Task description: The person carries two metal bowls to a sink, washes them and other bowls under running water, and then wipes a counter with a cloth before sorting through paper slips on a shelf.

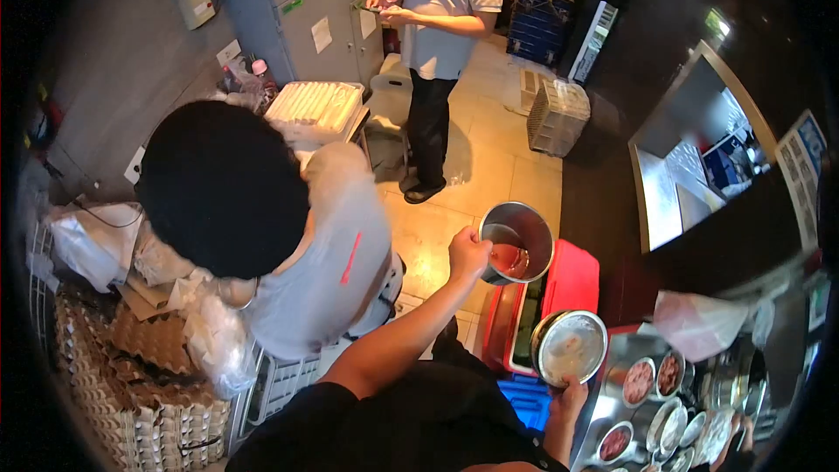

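Note:
My left hand (469, 255) grips a deep steel pot (544, 240) by its near side, with the mouth tipped toward me and some reddish liquid in the bottom. Lower and to the right, my right hand (570, 398) is closed on the rim of a round steel container (538, 348). Its inside looks pale, with a few light brown bits. Both vessels are held out over or beside a red cooler box (492, 332), whose red lid (577, 280) stands beyond them. Part of the box is hidden by the round container.
A blue crate (524, 402) sits below the cooler. Steel bowls of meat (639, 382) stand on the counter at right, with another person's hand at its far edge. One person in a black cap (223, 188) is close at left, near stacked egg trays (140, 393); another person (437, 26) stands ahead.

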Action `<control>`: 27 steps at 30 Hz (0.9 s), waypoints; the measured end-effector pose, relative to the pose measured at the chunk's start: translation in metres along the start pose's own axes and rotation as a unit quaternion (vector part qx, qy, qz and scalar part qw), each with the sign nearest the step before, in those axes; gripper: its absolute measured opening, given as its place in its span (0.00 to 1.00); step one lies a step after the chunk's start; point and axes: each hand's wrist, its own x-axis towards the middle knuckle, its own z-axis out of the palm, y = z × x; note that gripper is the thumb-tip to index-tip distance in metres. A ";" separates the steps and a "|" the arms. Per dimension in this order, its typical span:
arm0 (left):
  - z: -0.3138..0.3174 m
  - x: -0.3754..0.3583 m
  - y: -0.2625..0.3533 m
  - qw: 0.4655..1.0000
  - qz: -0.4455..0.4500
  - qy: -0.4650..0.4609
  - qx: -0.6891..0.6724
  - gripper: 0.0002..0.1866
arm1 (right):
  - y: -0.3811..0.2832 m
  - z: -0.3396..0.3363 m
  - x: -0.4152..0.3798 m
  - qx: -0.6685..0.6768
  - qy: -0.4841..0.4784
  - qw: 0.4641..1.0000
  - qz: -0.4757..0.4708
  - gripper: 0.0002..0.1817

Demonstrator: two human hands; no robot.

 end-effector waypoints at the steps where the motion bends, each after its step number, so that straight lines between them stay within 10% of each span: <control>1: 0.019 0.026 0.001 1.000 -0.021 -0.006 -0.019 0.14 | -0.007 0.020 0.016 0.006 -0.006 1.000 -0.007 0.23; 16: 0.071 0.346 0.094 0.995 -0.075 -0.069 0.012 0.13 | -0.121 0.257 0.209 0.013 -0.036 0.999 0.020 0.27; 27: 0.021 0.548 0.029 0.990 -0.071 -0.117 0.028 0.14 | -0.152 0.399 0.328 -0.086 -0.082 0.990 0.076 0.24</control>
